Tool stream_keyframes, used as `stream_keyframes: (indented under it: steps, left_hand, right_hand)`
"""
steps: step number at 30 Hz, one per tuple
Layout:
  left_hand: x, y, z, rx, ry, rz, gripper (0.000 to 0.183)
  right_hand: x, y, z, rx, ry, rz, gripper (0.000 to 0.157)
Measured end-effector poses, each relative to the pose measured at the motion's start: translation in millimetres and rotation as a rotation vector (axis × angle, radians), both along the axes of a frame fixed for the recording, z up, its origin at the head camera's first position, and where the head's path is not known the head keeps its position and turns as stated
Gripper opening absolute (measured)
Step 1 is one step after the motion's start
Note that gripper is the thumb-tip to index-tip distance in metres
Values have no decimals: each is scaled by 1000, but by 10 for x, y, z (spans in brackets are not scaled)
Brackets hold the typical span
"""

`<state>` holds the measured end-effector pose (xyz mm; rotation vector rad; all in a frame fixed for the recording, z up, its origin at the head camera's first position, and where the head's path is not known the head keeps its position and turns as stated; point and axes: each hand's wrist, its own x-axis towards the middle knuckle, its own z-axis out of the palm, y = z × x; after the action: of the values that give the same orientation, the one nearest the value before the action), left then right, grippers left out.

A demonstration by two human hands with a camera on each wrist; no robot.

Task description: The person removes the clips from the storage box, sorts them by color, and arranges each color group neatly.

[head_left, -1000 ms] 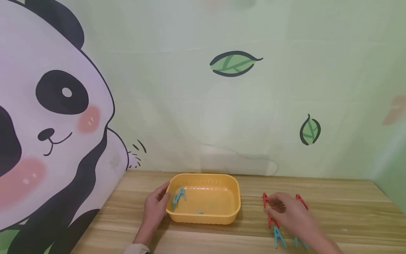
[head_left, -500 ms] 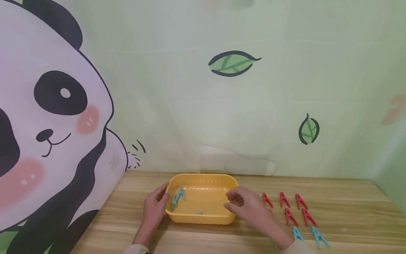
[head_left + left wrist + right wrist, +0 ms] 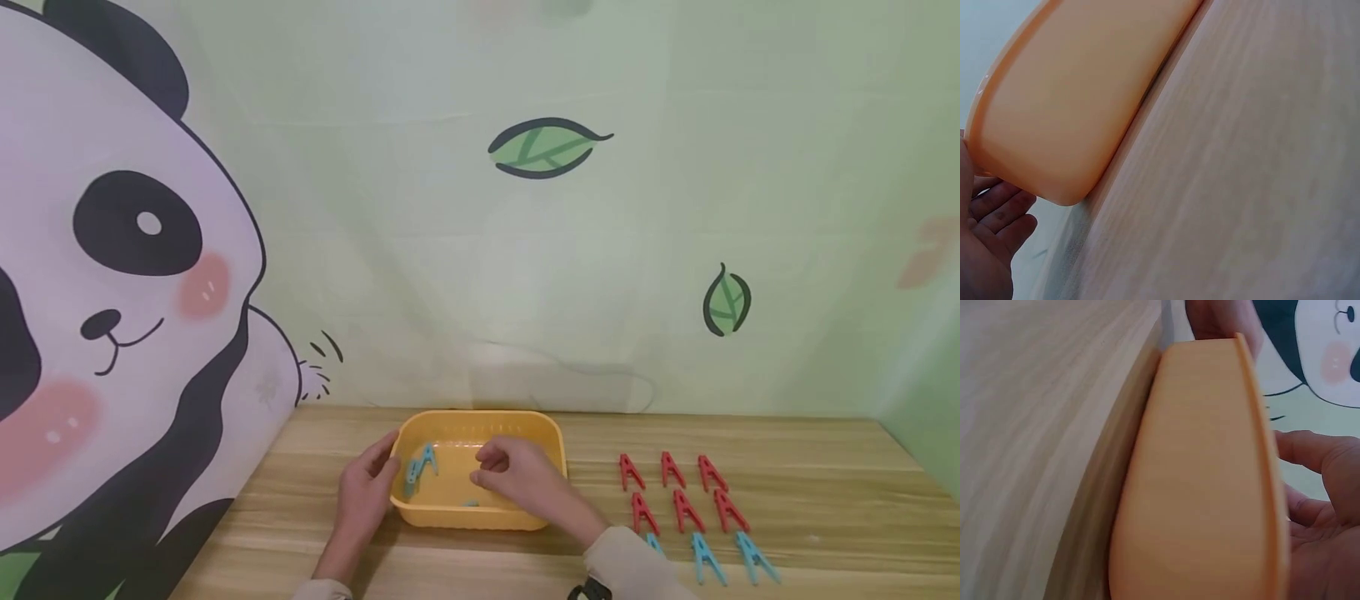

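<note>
A yellow plastic basket [image 3: 480,518] stands on the table near the back wall. My left hand [image 3: 366,487] holds its left end, thumb at the rim and fingers along the outside, as the left wrist view also shows. Inside lie blue clothespins: two [image 3: 428,458] at the left end, and part of another [image 3: 470,503] shows near the front wall. My right hand [image 3: 521,475] is over the basket's right half, fingers bent with a gap to the thumb and nothing visible between them. In the right wrist view, that hand [image 3: 1329,487] shows beyond the basket's wall [image 3: 1191,469].
Right of the basket, red clothespins [image 3: 687,511] lie in two rows of three on the wooden table [image 3: 840,517]. In front of them is a row of three blue clothespins [image 3: 708,558], the leftmost partly behind my right sleeve [image 3: 630,562]. A panda-printed wall [image 3: 420,250] rises behind.
My right hand has moved left from the rows of clothespins, over the basket's right rim, to above its inside. The left hand stays at the basket's left end.
</note>
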<state>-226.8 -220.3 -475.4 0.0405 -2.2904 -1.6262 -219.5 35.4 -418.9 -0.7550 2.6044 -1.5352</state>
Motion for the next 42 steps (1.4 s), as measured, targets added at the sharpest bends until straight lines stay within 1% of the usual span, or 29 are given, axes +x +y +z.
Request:
stream_keyframes:
  steps: [6, 10, 15, 19, 25, 29, 33, 39, 42]
  left_hand:
    - [5, -5, 3, 3, 12, -6, 39]
    - [3, 0, 4, 17, 21, -10, 39]
    - [-5, 6, 5, 22, 25, -2, 39]
    - [2, -1, 6, 14, 24, 1, 39]
    - [2, -11, -5, 30, 27, -21, 39]
    - [-14, -10, -11, 38, 36, -22, 38]
    - [-18, -7, -8, 37, 40, -23, 38]
    - [-10, -14, -6, 50, 46, -26, 38]
    - [-3, -12, -7, 44, 62, -25, 37]
  right_hand:
    - [-140, -225, -96, 41, -58, 15, 26]
    - [-215, -345, -144, 81, -72, 21, 24]
    - [-280, -470, -177, 86, -78, 35, 22]
    - [-321, -563, -212, 84, -58, 50, 20]
    - [-370, -680, -239, 105, -44, 54, 17]
    - [-397, -762, -219, 109, -33, 48, 12]
    - [-429, -850, -235, 94, -30, 37, 9]
    - [-458, -938, -269, 86, -45, 31, 12]
    - [-453, -962, -266, 89, -45, 25, 13]
